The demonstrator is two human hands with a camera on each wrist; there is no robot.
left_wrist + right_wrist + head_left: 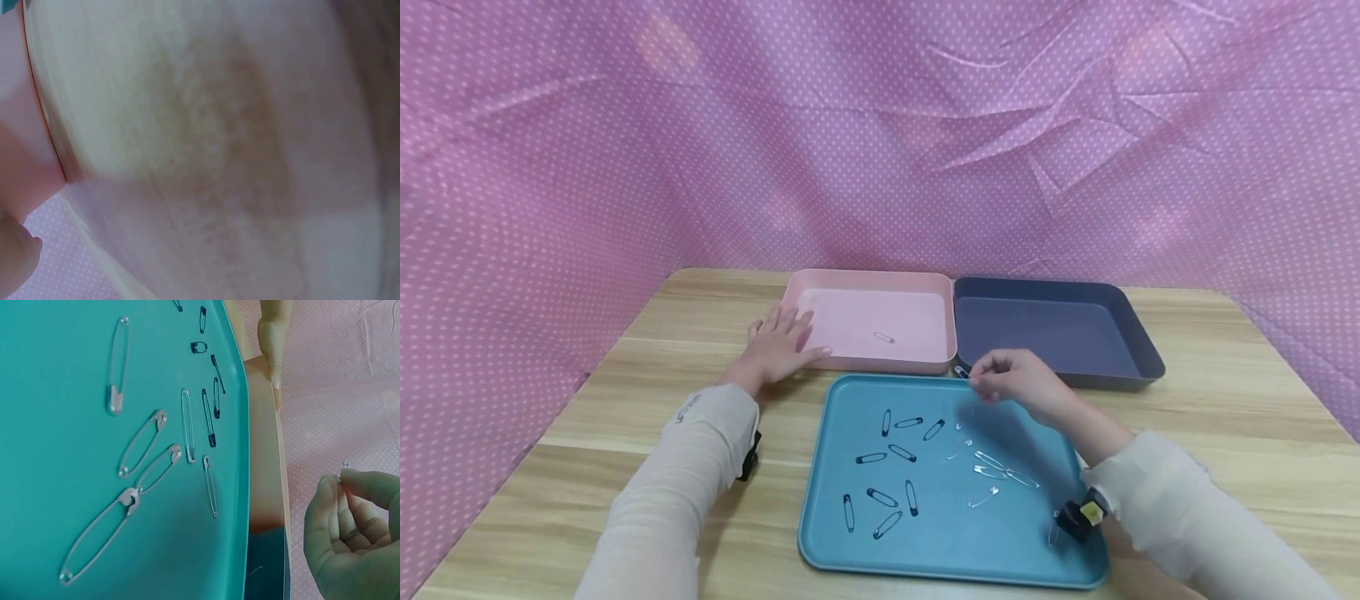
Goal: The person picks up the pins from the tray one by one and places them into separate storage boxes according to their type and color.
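Observation:
My right hand (1018, 385) hovers above the far edge of the teal tray (955, 575), thumb and forefinger pinching a small silver safety pin (961, 372). In the right wrist view only the pin's end (345, 464) shows past the fingertips. Fingers spread, my left hand (778, 346) rests at the near left corner of the pink tray (868, 364). One silver safety pin (883, 337) lies in that pink tray. On the teal tray, several black safety pins (887, 524) lie to the left and several silver safety pins (1022, 478) to the right.
A dark blue tray (1045, 325) stands beside the pink one at the back right. Both sit just behind the teal tray on a wooden table (617, 450). A pink dotted cloth (880, 167) hangs around the table's back and sides.

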